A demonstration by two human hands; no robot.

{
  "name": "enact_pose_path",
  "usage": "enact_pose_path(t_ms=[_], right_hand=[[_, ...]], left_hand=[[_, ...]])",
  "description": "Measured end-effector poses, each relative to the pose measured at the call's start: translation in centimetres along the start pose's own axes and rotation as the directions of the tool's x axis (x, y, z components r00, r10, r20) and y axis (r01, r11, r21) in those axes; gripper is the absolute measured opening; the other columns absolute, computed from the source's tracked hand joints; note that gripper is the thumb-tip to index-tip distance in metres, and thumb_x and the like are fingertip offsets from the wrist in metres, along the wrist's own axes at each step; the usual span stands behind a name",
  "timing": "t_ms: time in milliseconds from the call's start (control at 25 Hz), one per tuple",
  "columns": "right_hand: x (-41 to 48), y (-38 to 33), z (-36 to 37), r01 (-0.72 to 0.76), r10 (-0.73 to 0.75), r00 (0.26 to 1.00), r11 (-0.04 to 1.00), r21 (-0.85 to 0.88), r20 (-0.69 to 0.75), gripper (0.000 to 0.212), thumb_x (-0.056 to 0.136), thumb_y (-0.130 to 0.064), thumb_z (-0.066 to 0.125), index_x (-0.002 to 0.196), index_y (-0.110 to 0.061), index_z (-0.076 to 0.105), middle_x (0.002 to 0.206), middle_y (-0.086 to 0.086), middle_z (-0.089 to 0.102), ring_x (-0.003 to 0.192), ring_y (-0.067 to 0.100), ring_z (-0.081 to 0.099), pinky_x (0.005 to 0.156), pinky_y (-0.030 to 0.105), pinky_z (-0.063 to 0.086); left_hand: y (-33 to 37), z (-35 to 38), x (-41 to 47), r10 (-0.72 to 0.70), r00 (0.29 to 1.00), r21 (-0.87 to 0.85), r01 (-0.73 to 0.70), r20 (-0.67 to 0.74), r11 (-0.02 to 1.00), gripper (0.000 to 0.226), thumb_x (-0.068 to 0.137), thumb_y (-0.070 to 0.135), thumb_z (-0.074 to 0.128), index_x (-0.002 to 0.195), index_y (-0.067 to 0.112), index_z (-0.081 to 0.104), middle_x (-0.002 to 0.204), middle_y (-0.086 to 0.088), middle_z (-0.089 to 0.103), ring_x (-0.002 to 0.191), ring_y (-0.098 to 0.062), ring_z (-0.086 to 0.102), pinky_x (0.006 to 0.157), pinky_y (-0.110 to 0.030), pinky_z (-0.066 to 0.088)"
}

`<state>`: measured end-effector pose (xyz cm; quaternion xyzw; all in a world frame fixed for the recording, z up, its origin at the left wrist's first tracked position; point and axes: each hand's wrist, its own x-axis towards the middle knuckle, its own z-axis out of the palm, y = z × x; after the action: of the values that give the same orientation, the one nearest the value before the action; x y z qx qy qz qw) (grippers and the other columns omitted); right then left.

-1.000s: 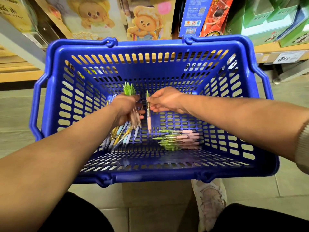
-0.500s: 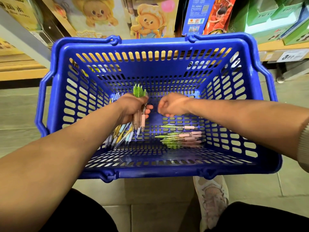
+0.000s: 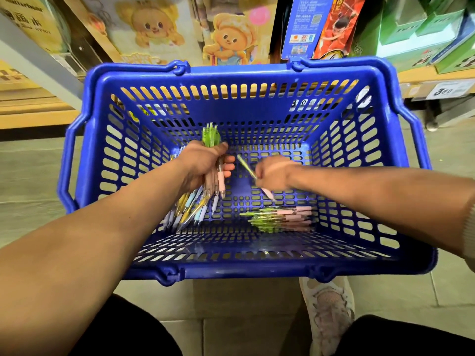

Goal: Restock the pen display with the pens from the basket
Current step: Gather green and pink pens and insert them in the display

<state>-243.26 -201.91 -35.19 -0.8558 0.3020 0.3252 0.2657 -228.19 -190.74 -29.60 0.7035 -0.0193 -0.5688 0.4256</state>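
L grip (image 3: 205, 163) clamped on bunch (image 3: 211, 134), held upright, green tops up, prob. to keep ends level for the display. R grip (image 3: 272, 173) pinched on one pen (image 3: 245, 165), blurred, tilted toward bunch; likely feeding it in. Pile (image 3: 282, 218) w/ pink ends flat on basket (image 3: 239, 70) floor, right of centre. Blue/yellow pens (image 3: 190, 209) lying below L grip. High sides all round; open room only straight up, btwn handles (image 3: 68, 160). Display not in view.

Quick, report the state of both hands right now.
Left hand: closed, gripping a bunch of pens with green tops and pink grips.
Right hand: closed, holding a single pen, blurred by motion.
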Motion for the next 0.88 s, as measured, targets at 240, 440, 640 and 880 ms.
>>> enact_pose_path(t_ms=[240,440,640,880], right_hand=[[0.0,-4.9,-1.4,0.213,-0.045,0.968,0.677,0.705,-0.249,0.009,0.093,-0.027,0.065,0.087,-0.021,0.071,0.078,-0.007,0.075,0.073,0.005,0.074,0.069,0.026,0.062],[0.0,-5.6,-1.4,0.287,-0.084,0.940,0.718,0.634,-0.330,0.018,0.091,-0.036,0.071,0.092,-0.019,0.077,0.077,-0.005,0.076,0.073,0.008,0.072,0.074,0.034,0.061],[-0.7,-4.2,-2.5,0.362,-0.210,0.923,0.757,0.545,-0.321,0.017,0.092,-0.046,0.067,0.078,-0.042,0.074,0.068,-0.023,0.065,0.065,-0.003,0.059,0.060,0.021,0.046],[-0.8,-3.8,-2.4,0.256,-0.088,0.937,0.832,0.492,-0.339,0.021,0.090,-0.052,0.067,0.087,-0.031,0.071,0.079,-0.017,0.066,0.069,-0.004,0.060,0.056,0.017,0.047]], left_hand=[[-0.2,0.0,0.3,0.064,0.989,0.056,-0.057,-0.132,0.997,0.022,0.106,0.023,0.054,0.107,0.002,0.046,0.088,-0.019,0.064,0.061,-0.029,0.065,0.065,-0.047,0.060],[-0.3,-0.4,0.3,0.030,0.994,0.001,-0.030,-0.107,1.000,0.041,0.103,0.025,0.060,0.125,-0.007,0.046,0.092,-0.018,0.067,0.064,-0.027,0.068,0.066,-0.046,0.063],[-0.2,-0.4,0.4,0.051,0.993,0.015,-0.050,-0.108,0.999,0.046,0.099,0.026,0.066,0.120,-0.013,0.055,0.077,-0.016,0.065,0.057,-0.025,0.059,0.064,-0.039,0.059],[-0.2,-0.8,1.1,0.075,0.974,0.249,-0.019,-0.216,0.968,0.026,0.101,0.019,0.058,0.085,-0.001,0.062,0.058,-0.015,0.062,0.040,-0.027,0.054,0.047,-0.034,0.046]])
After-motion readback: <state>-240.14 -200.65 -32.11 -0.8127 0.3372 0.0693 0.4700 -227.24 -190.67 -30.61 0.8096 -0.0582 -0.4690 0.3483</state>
